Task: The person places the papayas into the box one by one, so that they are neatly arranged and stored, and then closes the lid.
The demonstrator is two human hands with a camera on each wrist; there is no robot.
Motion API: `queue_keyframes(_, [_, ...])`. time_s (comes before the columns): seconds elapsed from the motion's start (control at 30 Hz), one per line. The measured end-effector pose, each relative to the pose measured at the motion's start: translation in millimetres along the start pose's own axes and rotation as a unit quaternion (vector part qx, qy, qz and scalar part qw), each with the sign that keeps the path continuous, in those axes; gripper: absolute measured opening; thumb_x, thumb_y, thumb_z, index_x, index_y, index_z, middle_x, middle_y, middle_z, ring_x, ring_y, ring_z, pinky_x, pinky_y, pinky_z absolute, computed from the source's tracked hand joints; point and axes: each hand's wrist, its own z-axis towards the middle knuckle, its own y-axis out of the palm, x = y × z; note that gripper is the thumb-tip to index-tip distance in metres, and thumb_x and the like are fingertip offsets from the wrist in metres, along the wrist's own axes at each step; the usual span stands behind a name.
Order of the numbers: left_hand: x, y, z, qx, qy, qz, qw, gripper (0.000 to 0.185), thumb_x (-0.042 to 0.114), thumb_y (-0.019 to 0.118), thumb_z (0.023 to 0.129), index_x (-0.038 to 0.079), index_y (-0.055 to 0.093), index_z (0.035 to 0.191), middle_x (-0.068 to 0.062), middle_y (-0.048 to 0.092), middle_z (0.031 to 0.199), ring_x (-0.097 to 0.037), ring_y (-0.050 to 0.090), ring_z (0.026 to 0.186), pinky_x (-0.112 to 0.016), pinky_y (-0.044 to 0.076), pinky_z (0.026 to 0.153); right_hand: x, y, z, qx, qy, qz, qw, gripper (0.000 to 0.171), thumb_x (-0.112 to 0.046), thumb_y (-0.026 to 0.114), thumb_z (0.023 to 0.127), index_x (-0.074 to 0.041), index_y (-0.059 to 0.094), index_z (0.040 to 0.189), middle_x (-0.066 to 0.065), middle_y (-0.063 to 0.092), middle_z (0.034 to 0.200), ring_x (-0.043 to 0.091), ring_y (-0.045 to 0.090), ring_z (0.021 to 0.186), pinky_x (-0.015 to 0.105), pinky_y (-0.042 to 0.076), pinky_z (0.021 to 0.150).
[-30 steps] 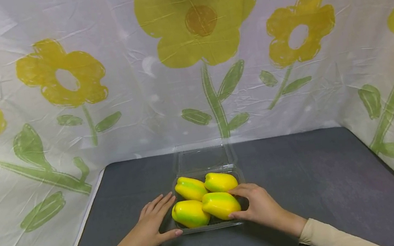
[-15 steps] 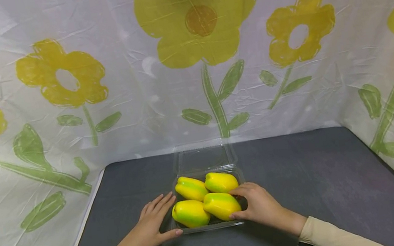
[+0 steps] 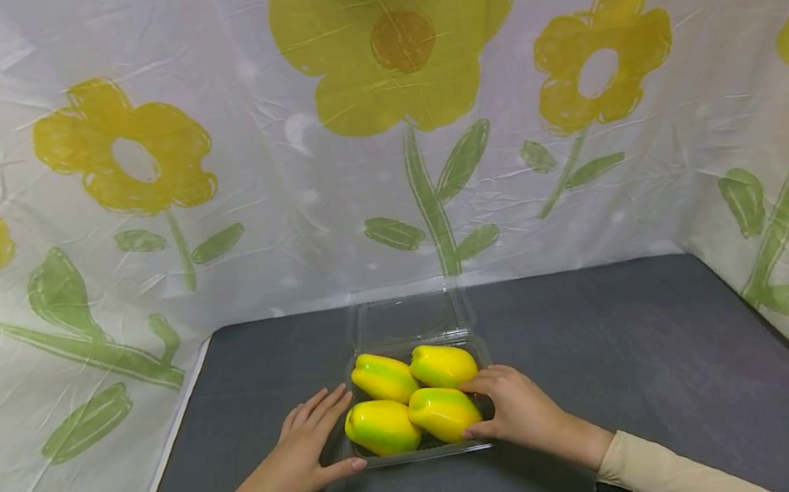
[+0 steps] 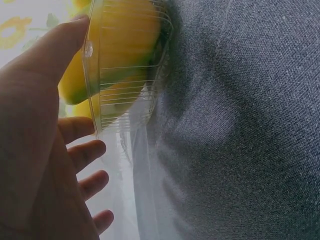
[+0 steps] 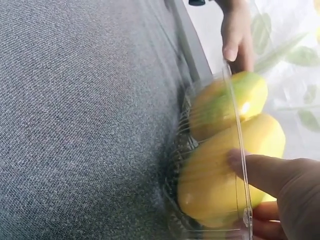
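Observation:
A clear plastic clamshell box (image 3: 431, 454) lies on the dark cloth with its lid (image 3: 412, 315) folded back. Several yellow-green mangoes fill it in two rows. At the front right one, a mango (image 3: 444, 414), my right hand (image 3: 527, 412) reaches over the box's right wall, thumb and fingers around its end. In the right wrist view the thumb (image 5: 267, 172) presses on that mango inside the wall. My left hand (image 3: 302, 448) spreads along the box's left side, fingertips at the rim, beside the front left mango (image 3: 381, 428). Its thumb (image 4: 55, 47) lies at the rim in the left wrist view.
Two more mangoes, a back left mango (image 3: 383, 376) and a back right mango (image 3: 443, 365), lie nearest the lid hinge. A dark grey cloth (image 3: 604, 334) covers the table. A white curtain (image 3: 269, 213) printed with yellow flowers surrounds it on the far and side edges.
The front right mango has shifted slightly toward me and to the right, with my right hand's fingers still around it. The left hand and the box look unchanged.

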Motion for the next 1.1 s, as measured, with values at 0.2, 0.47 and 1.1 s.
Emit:
queue_keyframes(0.2, [-1.8,0.6,0.0,0.001,-0.007,-0.005,1.0000,0.093,0.063,0.066,0.085,0.017,0.030,0.157,-0.007,0.027,0.165,-0.041,0.023,0.151,-0.072,0.016,0.113,-1,-1,0,-0.006,0.006,0.007,1.000,0.054,-0.039,0.091,0.065,-0.011,0.075,0.109,-0.002,0.075,0.097,0.011,0.063,0.087,0.032,0.053,0.081])
queue_keyframes(0.47, [-1.7,1.9,-0.2,0.003,-0.003,-0.002,1.0000,0.092,0.062,0.066,0.085,0.017,0.030,0.157,-0.007,0.027,0.165,-0.042,0.025,0.150,-0.073,0.018,0.112,1,-1,-1,-0.005,-0.002,0.010,1.000,0.053,-0.037,0.091,0.066,-0.010,0.075,0.109,0.001,0.075,0.097,0.012,0.064,0.087,0.033,0.054,0.079])
queue_keyframes(1.1, [-13.3,-0.7,2.3,0.006,-0.032,-0.079,0.9963,0.097,0.059,0.070,0.084,0.025,0.019,0.160,-0.017,0.029,0.162,-0.047,0.024,0.148,-0.078,0.020,0.107,35,-25,7,-0.008,0.084,0.175,0.981,0.055,-0.038,0.080,0.080,-0.011,0.067,0.126,0.002,0.071,0.114,0.019,0.068,0.101,0.045,0.056,0.089])
